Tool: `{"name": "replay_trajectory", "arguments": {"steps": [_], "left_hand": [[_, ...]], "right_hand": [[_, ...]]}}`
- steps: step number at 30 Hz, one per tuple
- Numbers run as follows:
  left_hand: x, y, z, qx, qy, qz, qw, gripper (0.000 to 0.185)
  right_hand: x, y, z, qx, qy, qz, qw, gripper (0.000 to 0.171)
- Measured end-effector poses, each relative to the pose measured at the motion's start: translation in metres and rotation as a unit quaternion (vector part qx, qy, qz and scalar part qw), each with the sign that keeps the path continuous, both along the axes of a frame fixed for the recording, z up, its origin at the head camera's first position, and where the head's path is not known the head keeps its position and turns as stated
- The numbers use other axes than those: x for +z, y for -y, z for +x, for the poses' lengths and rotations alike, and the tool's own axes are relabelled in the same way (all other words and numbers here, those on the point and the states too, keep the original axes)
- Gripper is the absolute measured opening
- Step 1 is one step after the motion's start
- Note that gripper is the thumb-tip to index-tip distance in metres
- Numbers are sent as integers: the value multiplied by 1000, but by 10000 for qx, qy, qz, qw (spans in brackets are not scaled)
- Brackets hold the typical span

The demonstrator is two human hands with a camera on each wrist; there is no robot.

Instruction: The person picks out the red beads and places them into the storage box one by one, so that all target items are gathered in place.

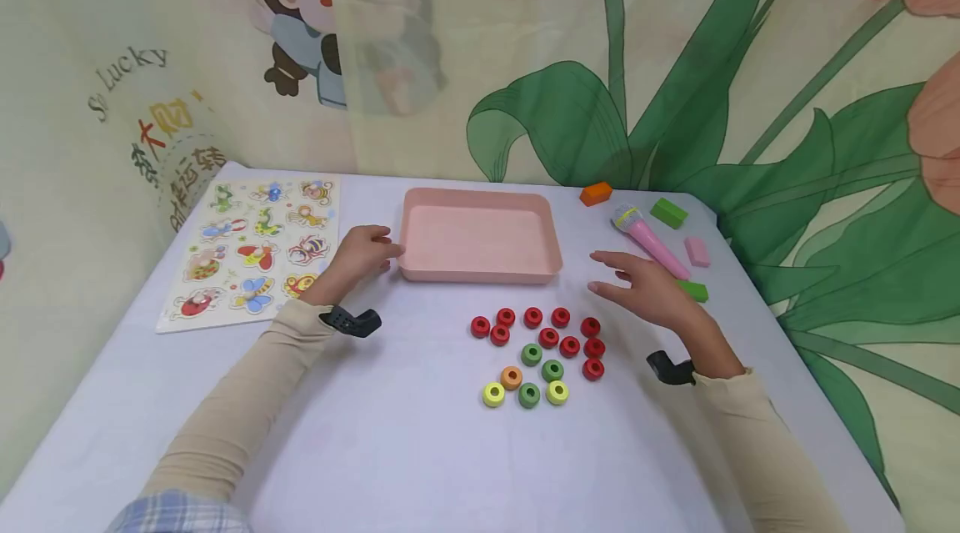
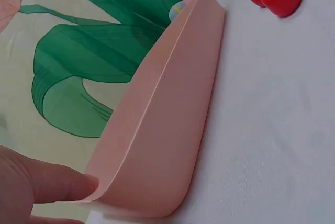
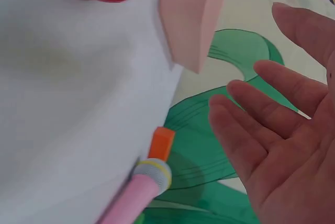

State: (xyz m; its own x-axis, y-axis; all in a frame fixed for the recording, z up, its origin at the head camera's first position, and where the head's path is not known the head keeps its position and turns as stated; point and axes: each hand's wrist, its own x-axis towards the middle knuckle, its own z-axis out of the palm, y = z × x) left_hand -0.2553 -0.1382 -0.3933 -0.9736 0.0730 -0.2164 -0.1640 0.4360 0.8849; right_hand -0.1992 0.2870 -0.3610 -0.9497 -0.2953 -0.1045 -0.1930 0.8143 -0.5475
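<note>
A shallow pink tray (image 1: 480,276) lies at the back middle of the white table. At its left side is my left hand (image 1: 362,256); one straight finger (image 2: 65,183) reaches over the rim at the near left corner, and another shows lower, outside the wall. My right hand (image 1: 637,287) hovers apart from the tray's right side, fingers spread and relaxed, with nothing in it. In front of the tray lie several red beads (image 1: 548,338), three green beads (image 1: 552,370), two yellow beads (image 1: 492,394) and an orange bead (image 1: 512,378), most with their holes showing.
A board with insect pictures (image 1: 257,256) lies at the left. Around the right hand are a pink toy microphone (image 1: 654,245), an orange block (image 1: 596,194), a green block (image 1: 669,213), a pink block (image 1: 697,251) and another green block (image 1: 693,291). A printed curtain (image 1: 420,141) hangs behind.
</note>
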Motion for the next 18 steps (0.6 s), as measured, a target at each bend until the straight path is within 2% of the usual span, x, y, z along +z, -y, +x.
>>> {"name": "replay_trajectory", "arguments": {"steps": [2, 9, 15, 18], "left_hand": [[-1, -2, -1, 46, 14, 167, 9998, 60], [-1, -6, -3, -6, 203, 324, 9993, 50], [-2, -7, -3, 113, 415, 471, 9980, 45], [-2, -5, -3, 137, 473, 580, 9971, 45]], "right_hand": [[-7, -7, 3, -60, 224, -172, 9996, 62], [-32, -16, 11, -186, 760, -779, 9939, 58], [-47, -9, 18, -483, 1056, -614, 9913, 55], [-49, -3, 17, -533, 1004, -462, 9924, 48]]}}
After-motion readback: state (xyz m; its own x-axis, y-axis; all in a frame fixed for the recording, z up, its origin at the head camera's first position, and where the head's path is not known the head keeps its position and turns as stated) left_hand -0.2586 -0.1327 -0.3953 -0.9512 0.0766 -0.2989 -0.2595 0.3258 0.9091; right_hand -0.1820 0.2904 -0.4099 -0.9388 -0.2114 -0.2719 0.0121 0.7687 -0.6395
